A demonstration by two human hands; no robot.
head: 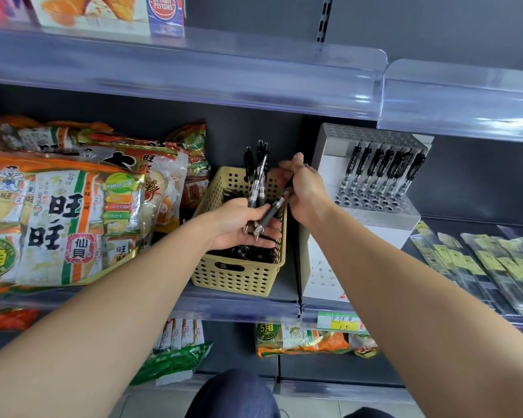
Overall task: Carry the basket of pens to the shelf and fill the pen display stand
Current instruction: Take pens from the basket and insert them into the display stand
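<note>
- Bottom centre of the frame, closest to you: your knee [236, 393] in dark blue fabric.
- Just above it, a green price label [341, 322] is on the front edge of the middle shelf [239, 309].
- In the centre of the frame, the beige perforated basket [239, 276] stands on that shelf. Dark loose pens [242, 251] lie inside it.
- Your left hand [242, 224] is over the basket, palm up. Its fingers are curled round a bunch of pens [255, 182] that stand upright with their tips down.
- Your right hand [302, 188] is just right of the bunch, above the basket's right rim. Its fingers grasp the upper end of a single pen [277, 203], which slants down so that its tip lies in the left palm.
- Right of the basket, near it on the same shelf, is the white pen display stand [375, 221]. A row of black pens [384, 167] stands in its rear holes.
- At the left of the frame, large snack bags [67, 212] are piled beside the basket.
- At the far right, flat dark packets [480, 267] lie on the shelf.
- In the upper left, boxes [94, 10] stand on the upper shelf.
</note>
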